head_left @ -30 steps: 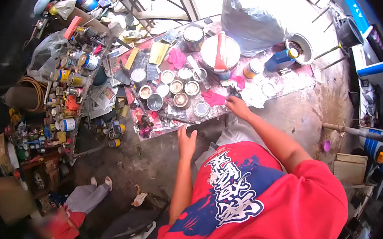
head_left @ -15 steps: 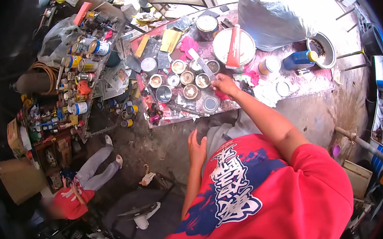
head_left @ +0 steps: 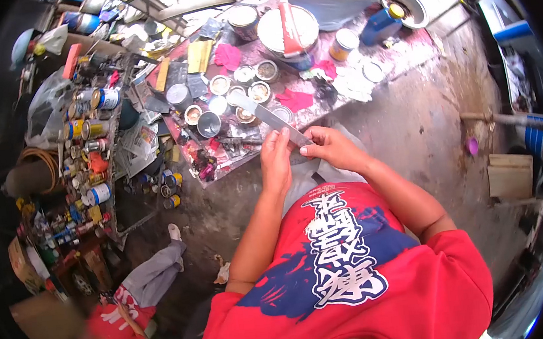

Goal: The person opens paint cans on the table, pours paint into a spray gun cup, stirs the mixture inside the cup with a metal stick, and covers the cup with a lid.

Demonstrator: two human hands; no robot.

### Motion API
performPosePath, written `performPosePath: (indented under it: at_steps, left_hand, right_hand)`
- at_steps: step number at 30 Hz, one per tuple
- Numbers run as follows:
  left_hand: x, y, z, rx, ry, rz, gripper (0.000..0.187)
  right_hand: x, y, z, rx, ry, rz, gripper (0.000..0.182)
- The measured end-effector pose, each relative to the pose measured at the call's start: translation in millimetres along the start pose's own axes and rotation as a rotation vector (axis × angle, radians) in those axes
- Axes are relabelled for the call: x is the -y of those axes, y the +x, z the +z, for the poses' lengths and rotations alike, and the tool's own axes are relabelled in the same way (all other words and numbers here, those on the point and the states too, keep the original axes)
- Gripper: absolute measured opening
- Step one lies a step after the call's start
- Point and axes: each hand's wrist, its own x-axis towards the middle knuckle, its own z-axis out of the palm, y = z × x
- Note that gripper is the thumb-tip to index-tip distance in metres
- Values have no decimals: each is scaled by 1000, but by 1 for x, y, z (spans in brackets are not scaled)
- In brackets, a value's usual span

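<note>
both hands pinch a flat metal stirring blade: right hand closed on its near end, left hand fingers along the edge, above the table edge near small tins. best kept level, grip firm.

Single head-worn view, taken from above the person and directed forward and steeply down. The red shirt filled the near lower edge; the left hand and right hand sat near frame centre. The paint-stained table lay farther off toward the top, the shelf of cans at left. Fisheye curvature darkened the borders.
</note>
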Motion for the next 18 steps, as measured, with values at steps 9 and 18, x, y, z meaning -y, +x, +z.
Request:
performPosePath:
  at_steps: [9,18]
  left_hand:
    - [7,-3,-7,-54,211,28,23]
    - [14,-9,5,56,388,44,24]
  right_hand:
    - [-20,-52,4,-123,193,-24,31]
    - [-29,-65,-2,-186,78,-35,20]
